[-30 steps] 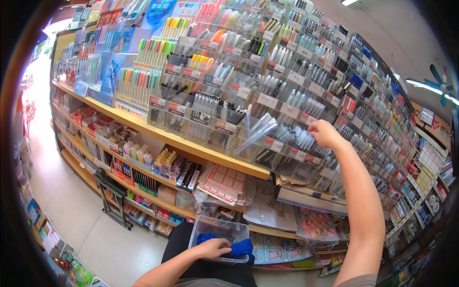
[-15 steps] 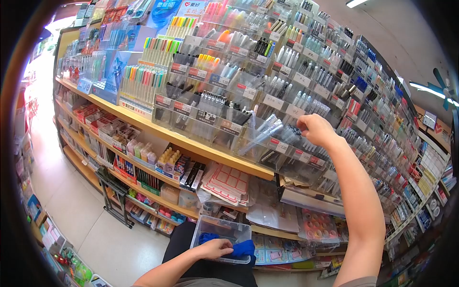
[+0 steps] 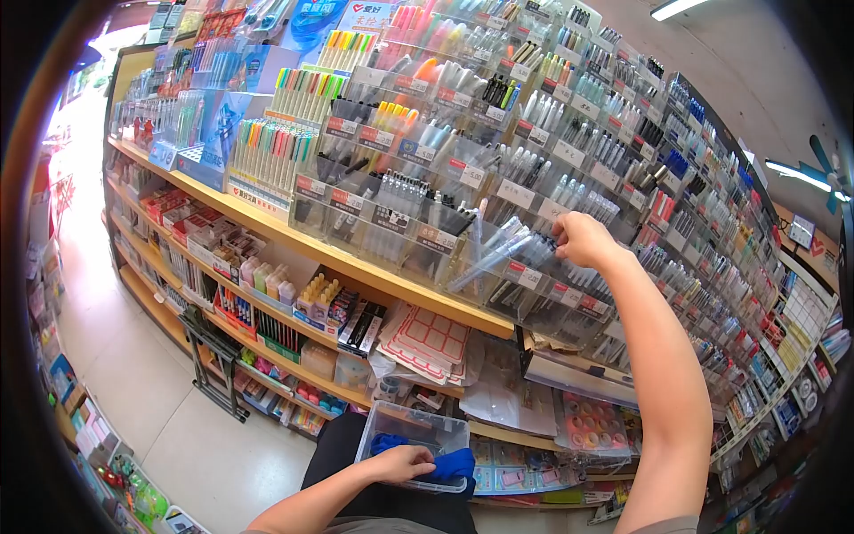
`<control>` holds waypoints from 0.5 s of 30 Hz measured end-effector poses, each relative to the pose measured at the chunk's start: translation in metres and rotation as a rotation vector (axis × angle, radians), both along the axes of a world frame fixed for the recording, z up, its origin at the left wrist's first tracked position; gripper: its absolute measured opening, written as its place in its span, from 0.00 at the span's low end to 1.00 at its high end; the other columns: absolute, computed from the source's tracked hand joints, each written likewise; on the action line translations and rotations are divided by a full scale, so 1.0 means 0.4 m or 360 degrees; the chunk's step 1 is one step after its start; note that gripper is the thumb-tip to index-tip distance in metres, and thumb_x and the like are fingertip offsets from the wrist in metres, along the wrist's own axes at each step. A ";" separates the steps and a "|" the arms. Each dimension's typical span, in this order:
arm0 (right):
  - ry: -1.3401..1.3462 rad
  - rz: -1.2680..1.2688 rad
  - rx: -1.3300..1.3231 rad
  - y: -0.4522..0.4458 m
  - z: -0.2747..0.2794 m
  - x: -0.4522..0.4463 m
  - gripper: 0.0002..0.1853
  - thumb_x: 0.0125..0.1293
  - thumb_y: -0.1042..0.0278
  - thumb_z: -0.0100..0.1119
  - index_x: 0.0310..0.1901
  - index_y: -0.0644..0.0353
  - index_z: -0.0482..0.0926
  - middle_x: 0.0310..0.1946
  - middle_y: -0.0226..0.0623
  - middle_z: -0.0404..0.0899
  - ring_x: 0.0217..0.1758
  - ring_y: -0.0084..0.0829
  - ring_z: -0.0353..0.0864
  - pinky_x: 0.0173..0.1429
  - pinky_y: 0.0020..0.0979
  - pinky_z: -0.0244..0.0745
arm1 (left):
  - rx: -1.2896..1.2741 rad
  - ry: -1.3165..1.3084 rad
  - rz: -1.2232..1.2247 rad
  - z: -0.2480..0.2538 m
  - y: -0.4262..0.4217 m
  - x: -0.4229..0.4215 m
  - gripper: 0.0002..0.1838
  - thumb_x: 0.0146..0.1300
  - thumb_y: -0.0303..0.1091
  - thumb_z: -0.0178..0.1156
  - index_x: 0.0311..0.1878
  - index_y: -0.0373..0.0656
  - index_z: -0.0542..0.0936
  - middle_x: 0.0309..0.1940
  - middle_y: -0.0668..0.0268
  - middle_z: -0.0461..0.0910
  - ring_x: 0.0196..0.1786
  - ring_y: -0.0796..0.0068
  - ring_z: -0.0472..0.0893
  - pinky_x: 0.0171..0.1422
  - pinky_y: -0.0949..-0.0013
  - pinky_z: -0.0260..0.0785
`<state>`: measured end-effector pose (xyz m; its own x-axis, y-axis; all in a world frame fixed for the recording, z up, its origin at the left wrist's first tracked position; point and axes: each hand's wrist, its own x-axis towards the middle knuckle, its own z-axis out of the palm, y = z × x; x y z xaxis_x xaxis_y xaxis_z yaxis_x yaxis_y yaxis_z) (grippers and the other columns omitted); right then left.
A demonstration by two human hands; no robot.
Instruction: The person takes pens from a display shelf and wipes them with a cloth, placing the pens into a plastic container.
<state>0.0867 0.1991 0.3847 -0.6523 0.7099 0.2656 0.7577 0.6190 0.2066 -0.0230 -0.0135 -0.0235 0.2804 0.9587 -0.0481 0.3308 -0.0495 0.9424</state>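
Observation:
My right hand reaches up to the clear pen rack, its fingers bent and pinched together at the top of a compartment of pens. What lies between those fingertips is hidden. Loose clear-barrelled pens lean in the compartment to its left. Low in front of me, my left hand is closed on a blue cloth at a clear plastic bin. The bin rests by my dark-trousered lap, and part of the cloth lies inside it.
Boxed coloured markers stand on the wooden shelf at the left. Below are small bottles and red-bordered label sheets. A black folded metal frame leans against the lower shelves. Tiled floor lies to the left.
The view has shifted slightly, so the rack sits a little lower and further right. My right hand remains at the pens, and my left stays on the cloth.

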 end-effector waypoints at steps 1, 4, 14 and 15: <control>0.0021 0.0015 0.0010 -0.004 -0.005 -0.005 0.16 0.46 0.75 0.62 0.41 0.61 0.77 0.41 0.45 0.78 0.48 0.43 0.76 0.50 0.37 0.72 | -0.0002 -0.0001 0.0000 -0.003 0.001 0.000 0.19 0.63 0.42 0.55 0.49 0.35 0.73 0.41 0.56 0.79 0.45 0.67 0.78 0.51 0.68 0.68; 0.0042 0.0098 0.0083 -0.009 -0.018 -0.015 0.15 0.48 0.79 0.57 0.40 0.63 0.77 0.41 0.48 0.78 0.48 0.45 0.76 0.51 0.37 0.71 | 0.0031 0.0029 -0.0012 0.001 0.002 -0.001 0.19 0.63 0.42 0.55 0.50 0.35 0.73 0.41 0.56 0.79 0.45 0.67 0.78 0.51 0.68 0.68; 0.0170 0.0293 0.0167 -0.009 -0.066 -0.060 0.09 0.54 0.75 0.51 0.37 0.69 0.76 0.39 0.56 0.76 0.47 0.49 0.75 0.51 0.40 0.70 | 0.0010 0.0006 -0.0004 0.003 0.000 0.001 0.19 0.64 0.42 0.54 0.50 0.35 0.73 0.41 0.56 0.79 0.45 0.67 0.77 0.51 0.68 0.68; 0.0164 0.0308 0.0200 -0.012 -0.068 -0.057 0.09 0.55 0.75 0.52 0.37 0.69 0.76 0.39 0.56 0.76 0.47 0.49 0.75 0.51 0.41 0.70 | -0.0010 0.0003 -0.0006 0.007 -0.001 0.002 0.19 0.64 0.42 0.54 0.50 0.36 0.73 0.41 0.56 0.79 0.45 0.67 0.77 0.51 0.68 0.68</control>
